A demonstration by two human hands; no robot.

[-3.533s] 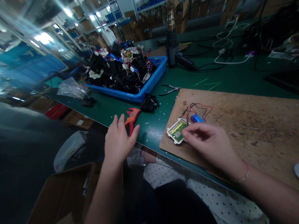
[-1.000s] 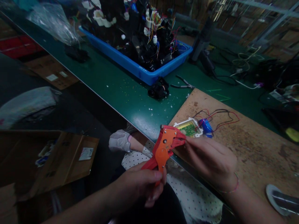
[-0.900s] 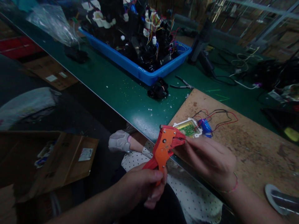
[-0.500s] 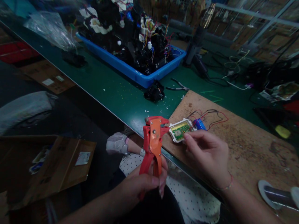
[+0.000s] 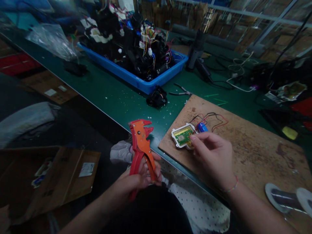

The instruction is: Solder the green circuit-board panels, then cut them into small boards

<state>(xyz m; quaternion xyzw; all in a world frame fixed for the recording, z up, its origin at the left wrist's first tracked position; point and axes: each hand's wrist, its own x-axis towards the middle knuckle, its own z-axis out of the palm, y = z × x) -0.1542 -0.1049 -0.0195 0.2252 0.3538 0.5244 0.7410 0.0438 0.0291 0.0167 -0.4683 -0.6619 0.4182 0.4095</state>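
Note:
My left hand is closed round the handles of an orange-red wire stripper, held upright below the bench edge with its jaws up. My right hand rests on the brown work board, its fingertips pinched at the near edge of a small white-framed green circuit board. A blue cylindrical cell lies just behind that board, joined to it by red and black wires.
A blue tray heaped with black wired parts stands at the back left. A black part and pliers lie in front of it. A heat gun, cables, a plastic bag and a solder spool are around. A cardboard box sits on the floor.
My left hand picked the stripper up from the bench, brought it to my right hand's fingers, then drew it back left and down. My right hand returned to the circuit board.

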